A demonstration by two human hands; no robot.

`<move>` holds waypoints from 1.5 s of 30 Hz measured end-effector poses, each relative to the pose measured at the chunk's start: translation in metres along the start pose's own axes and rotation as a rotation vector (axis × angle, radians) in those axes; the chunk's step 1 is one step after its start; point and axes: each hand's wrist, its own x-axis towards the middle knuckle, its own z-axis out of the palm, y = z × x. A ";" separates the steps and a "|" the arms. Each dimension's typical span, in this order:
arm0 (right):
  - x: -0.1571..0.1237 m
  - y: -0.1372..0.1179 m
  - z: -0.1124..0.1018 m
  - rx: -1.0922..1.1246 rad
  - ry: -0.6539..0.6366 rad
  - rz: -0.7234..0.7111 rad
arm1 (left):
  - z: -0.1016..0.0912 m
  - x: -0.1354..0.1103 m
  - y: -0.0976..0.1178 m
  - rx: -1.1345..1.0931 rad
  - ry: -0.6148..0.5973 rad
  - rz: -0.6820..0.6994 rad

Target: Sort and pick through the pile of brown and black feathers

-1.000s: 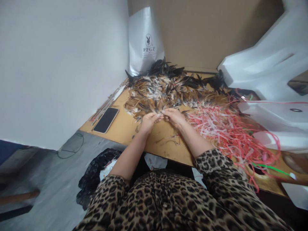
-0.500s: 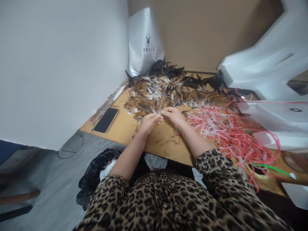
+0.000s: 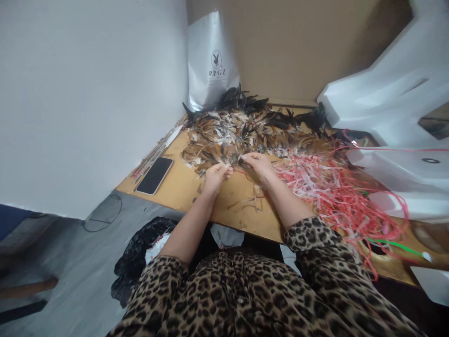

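A heap of brown, white and black feathers [image 3: 242, 128] covers the back of a yellow wooden table [image 3: 182, 187]. My left hand [image 3: 215, 175] is closed in a pinch on a small bunch of feathers at the heap's near edge. My right hand [image 3: 259, 164] is pinched shut too, holding a thin red string [image 3: 245, 175] that sags between the two hands. Both forearms reach out from leopard-print sleeves.
A tangle of red and pink plastic strips [image 3: 329, 187] lies to the right. A black phone [image 3: 155, 175] rests at the table's left edge beside thin sticks. A silver bag [image 3: 212, 61] stands at the back. White foam pieces [image 3: 389, 98] lie right; a black bag [image 3: 140, 252] sits below.
My hands have pulled apart: the right one moved right and slightly away, and a red string now shows stretched between them. The left hand stayed nearly in place.
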 end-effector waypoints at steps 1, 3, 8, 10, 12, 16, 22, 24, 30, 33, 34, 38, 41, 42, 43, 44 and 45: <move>0.004 0.000 -0.006 -0.048 0.037 0.001 | -0.001 0.001 0.000 -0.034 0.026 0.007; 0.011 0.002 -0.017 -0.173 0.102 -0.036 | -0.001 0.002 0.001 -0.081 0.055 0.012; 0.025 0.006 -0.026 -0.568 0.032 -0.060 | 0.000 0.001 0.002 -0.099 0.069 -0.003; 0.029 0.006 -0.021 -0.711 -0.004 -0.063 | 0.001 0.001 0.002 -0.102 0.062 -0.006; 0.033 0.005 -0.013 -0.815 -0.006 -0.059 | 0.001 0.001 0.001 -0.099 0.048 -0.009; 0.041 0.004 0.003 -0.943 0.016 -0.029 | 0.000 0.001 0.000 -0.085 0.025 -0.013; 0.045 0.008 0.007 -0.815 0.040 -0.030 | -0.001 0.001 -0.001 -0.083 0.005 -0.023; 0.041 0.008 0.004 -0.608 0.061 -0.030 | -0.001 0.001 0.000 -0.092 -0.005 -0.037; 0.016 0.000 0.000 -0.163 0.045 -0.056 | 0.000 -0.002 0.000 -0.134 -0.048 -0.099; 0.007 -0.001 0.004 -0.078 0.004 -0.113 | 0.001 -0.002 0.000 -0.157 -0.076 -0.135; 0.005 0.000 0.006 -0.052 -0.012 -0.124 | 0.001 -0.003 0.000 -0.162 -0.082 -0.151; 0.003 0.008 0.014 -0.005 -0.076 -0.123 | 0.000 -0.003 0.003 -0.160 -0.097 -0.193; 0.002 0.011 0.018 -0.038 -0.094 -0.134 | 0.001 -0.003 0.004 -0.157 -0.111 -0.201; 0.001 0.011 0.019 -0.049 -0.094 -0.141 | 0.001 -0.003 0.004 -0.156 -0.112 -0.204; 0.000 0.010 0.019 -0.059 -0.091 -0.147 | 0.001 -0.002 0.004 -0.154 -0.110 -0.206; -0.001 0.010 0.020 -0.066 -0.089 -0.152 | 0.001 -0.002 0.004 -0.152 -0.106 -0.209; -0.001 0.009 0.021 -0.074 -0.087 -0.154 | 0.001 -0.002 0.003 -0.149 -0.102 -0.209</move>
